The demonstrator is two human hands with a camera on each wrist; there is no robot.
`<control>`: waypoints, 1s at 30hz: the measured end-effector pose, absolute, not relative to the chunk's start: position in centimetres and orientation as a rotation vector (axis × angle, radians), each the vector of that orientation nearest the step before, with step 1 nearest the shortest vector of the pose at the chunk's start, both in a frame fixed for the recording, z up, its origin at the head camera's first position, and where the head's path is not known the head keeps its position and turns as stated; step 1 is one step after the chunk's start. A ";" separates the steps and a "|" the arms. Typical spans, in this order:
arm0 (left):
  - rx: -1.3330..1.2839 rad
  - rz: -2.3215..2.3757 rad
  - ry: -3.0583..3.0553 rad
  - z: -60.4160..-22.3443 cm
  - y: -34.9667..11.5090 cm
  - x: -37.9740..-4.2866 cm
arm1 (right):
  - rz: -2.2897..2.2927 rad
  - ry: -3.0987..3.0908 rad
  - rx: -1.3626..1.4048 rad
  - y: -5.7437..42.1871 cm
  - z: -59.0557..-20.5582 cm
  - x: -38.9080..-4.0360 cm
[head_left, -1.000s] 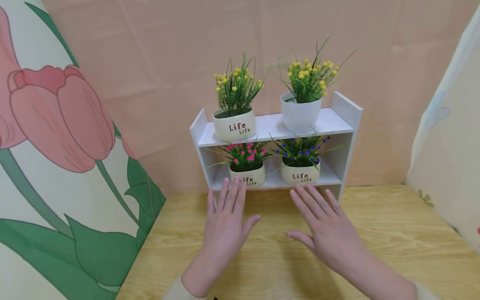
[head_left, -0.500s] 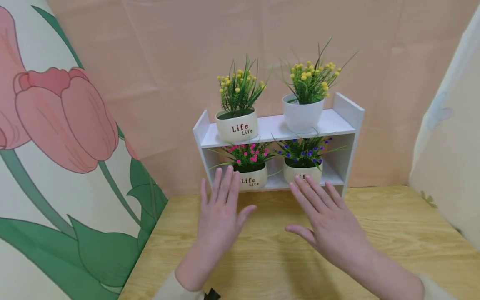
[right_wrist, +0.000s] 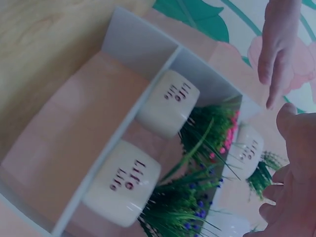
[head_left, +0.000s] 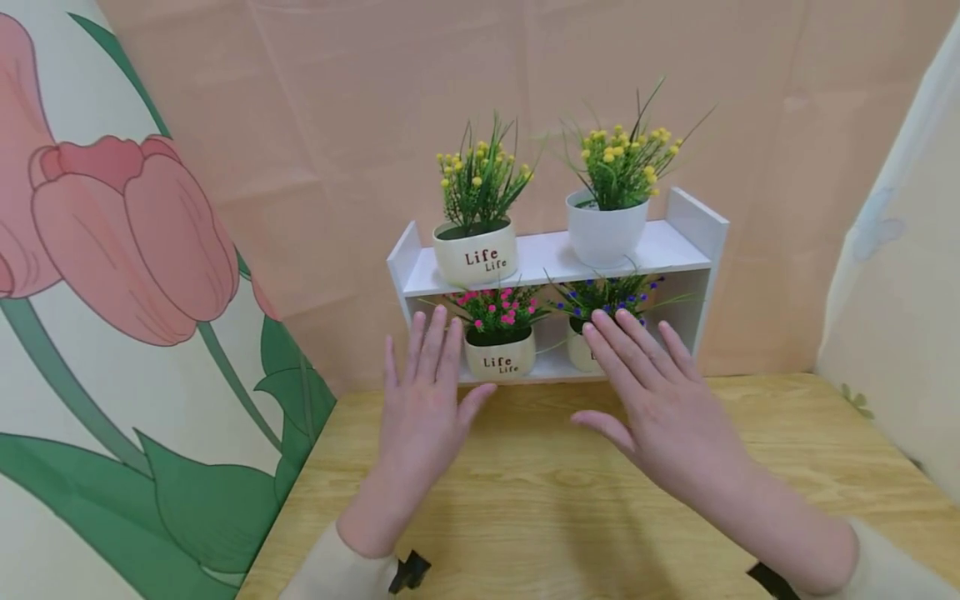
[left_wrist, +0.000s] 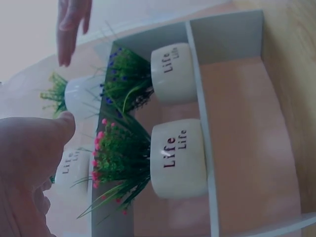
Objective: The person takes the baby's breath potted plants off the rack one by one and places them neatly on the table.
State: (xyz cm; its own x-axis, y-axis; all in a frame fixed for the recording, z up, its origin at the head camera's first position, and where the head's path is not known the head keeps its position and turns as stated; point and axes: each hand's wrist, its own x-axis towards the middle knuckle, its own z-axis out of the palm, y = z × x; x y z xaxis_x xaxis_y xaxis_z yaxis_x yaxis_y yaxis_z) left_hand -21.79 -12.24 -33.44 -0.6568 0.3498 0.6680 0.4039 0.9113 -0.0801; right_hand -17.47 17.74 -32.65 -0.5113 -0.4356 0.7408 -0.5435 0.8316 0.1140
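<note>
In the head view my left hand point(head_left: 420, 425) hangs in front of the shelf's lower left side, fingers straight and thumb spread, holding nothing. My right hand point(head_left: 667, 417) is at the lower right side, also with straight fingers, and partly covers the potted plant with blue flowers point(head_left: 581, 346). Beside it on the lower board stands a potted plant with pink flowers point(head_left: 501, 358), just right of my left fingertips. In the left wrist view the pink-flowered pot point(left_wrist: 178, 160) is apart from my left hand point(left_wrist: 29, 163). My right hand point(right_wrist: 301, 173) touches no pot in its wrist view.
The white two-tier shelf point(head_left: 540, 252) stands on a wooden table point(head_left: 517, 500) against a pinkish backdrop point(head_left: 360, 167). On its top board are a cream "Life" pot point(head_left: 474, 260) and a plain white pot point(head_left: 607, 235), both with yellow flowers. A tulip-painted panel point(head_left: 127, 233) bounds the left.
Both hands have risen slightly, and the left has also moved left, away from the pink-flowered pot. The right now covers more of the blue-flowered pot. The plants have stayed in place on the shelf.
</note>
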 end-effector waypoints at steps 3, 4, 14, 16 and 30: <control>-0.517 -0.085 -2.349 -32.9 -12.4 -22.2 | 0.166 -2.179 0.708 18.0 -31.7 -17.8; -0.513 -0.083 -2.350 -32.7 -12.5 -22.3 | 0.165 -2.178 0.706 18.1 -31.4 -17.9; -0.476 -0.096 -2.358 -31.0 -13.0 -23.7 | 0.179 -2.188 0.688 19.0 -28.6 -19.0; -0.464 -0.109 -2.368 -30.6 -13.1 -24.0 | 0.170 -2.196 0.681 19.3 -28.1 -19.2; -0.414 -0.121 -2.443 -29.5 -13.4 -26.5 | 0.150 -2.331 0.637 21.4 -24.8 -20.3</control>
